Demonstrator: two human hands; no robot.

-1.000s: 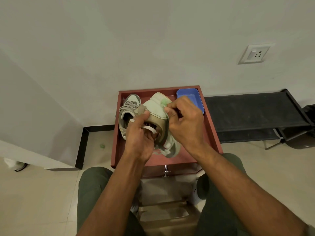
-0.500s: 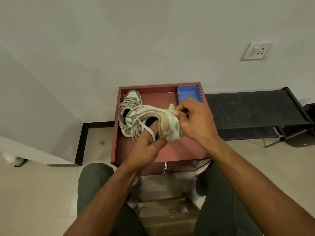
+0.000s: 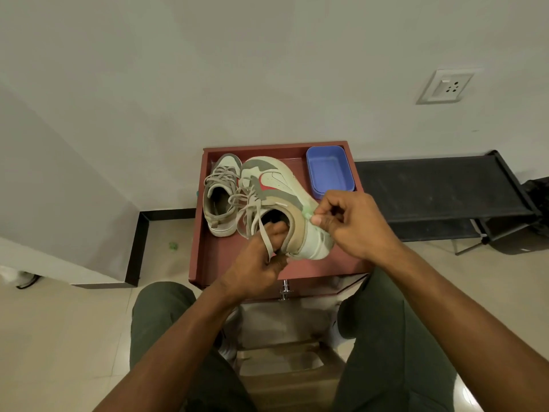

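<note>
Left hand (image 3: 255, 260) grips the cream leather sneaker (image 3: 276, 179); right hand (image 3: 353, 224) pinches a small green wad (image 3: 307, 211) at its fingertips. Hard rubbing could wrench the sneaker free.

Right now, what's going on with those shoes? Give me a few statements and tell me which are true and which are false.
1. The left hand grips the held sneaker at its heel opening. True.
2. The right hand holds nothing. False: it pinches a small green scrap against the sneaker's side.
3. The second sneaker lies on the red-brown cabinet top. True.
4. The second sneaker sits inside the blue container. False: it lies at the left, and the container stands in the far right corner.
5. The held sneaker's laces are tied in a tight bow. False: they hang loose over the left hand.
</note>
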